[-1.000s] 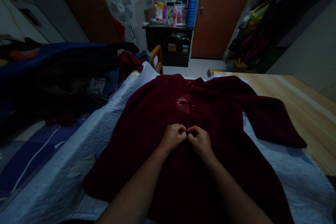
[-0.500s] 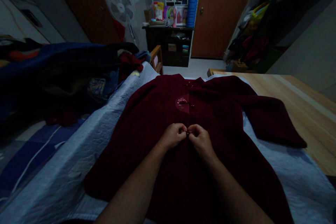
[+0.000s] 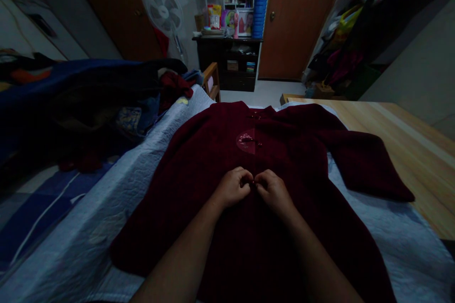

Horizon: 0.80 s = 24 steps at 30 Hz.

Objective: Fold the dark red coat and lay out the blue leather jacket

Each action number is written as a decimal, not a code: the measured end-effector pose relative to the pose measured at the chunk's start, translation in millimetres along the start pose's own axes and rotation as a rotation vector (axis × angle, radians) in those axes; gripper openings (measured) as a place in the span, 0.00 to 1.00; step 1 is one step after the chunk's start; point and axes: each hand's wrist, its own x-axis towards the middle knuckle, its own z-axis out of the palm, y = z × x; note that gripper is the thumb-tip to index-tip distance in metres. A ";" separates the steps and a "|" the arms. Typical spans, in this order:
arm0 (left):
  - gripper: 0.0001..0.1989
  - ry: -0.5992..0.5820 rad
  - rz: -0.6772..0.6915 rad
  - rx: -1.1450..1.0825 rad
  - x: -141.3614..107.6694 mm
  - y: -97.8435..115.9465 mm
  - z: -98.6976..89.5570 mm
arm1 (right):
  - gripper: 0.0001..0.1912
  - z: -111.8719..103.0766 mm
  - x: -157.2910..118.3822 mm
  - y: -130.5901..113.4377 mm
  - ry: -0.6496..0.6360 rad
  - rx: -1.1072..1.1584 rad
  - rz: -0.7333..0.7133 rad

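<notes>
A dark red jacket (image 3: 199,161) lies spread out with its front up and its collar away from me. Two knot fastenings show near the top of its front seam; the lower one (image 3: 253,141) crosses a pale embroidered half-round patch (image 3: 245,147). At the middle of the seam my left hand (image 3: 234,187) and my right hand (image 3: 273,190) meet, fingertips almost touching. Both pinch at a small red knot button (image 3: 253,182) between them, mostly covered by the fingers. The right sleeve (image 3: 373,165) stretches out to the side.
Beneath the jacket is a light blue quilted cover (image 3: 117,218). To the right stands a pale wooden board (image 3: 401,128). A heap of dark clothes (image 3: 88,94) lies at the left. Further back are a white fan (image 3: 164,12), a dark cabinet (image 3: 227,71) and a brown door (image 3: 291,23).
Both hands stay at the same place on the seam. The left fingers have shifted slightly, with the thumb lower and a little apart from the forefinger.
</notes>
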 end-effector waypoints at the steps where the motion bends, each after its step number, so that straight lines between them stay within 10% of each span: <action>1: 0.10 -0.004 0.019 0.027 -0.5 0.6 0.7 | 0.09 -3.1 0.0 -0.9 -0.030 -0.050 -0.004; 10: 0.08 -0.052 0.084 0.402 -1.5 19.4 5.0 | 0.11 -61.3 27.4 -22.0 -0.330 -0.115 -0.030; 20: 0.10 -0.265 -0.057 0.638 17.7 64.0 -19.9 | 0.09 -63.1 110.2 0.3 -0.033 -0.280 -0.001; 24: 0.07 -0.129 -0.061 0.634 56.8 62.5 -37.5 | 0.10 -48.4 123.3 20.1 0.082 -0.294 0.058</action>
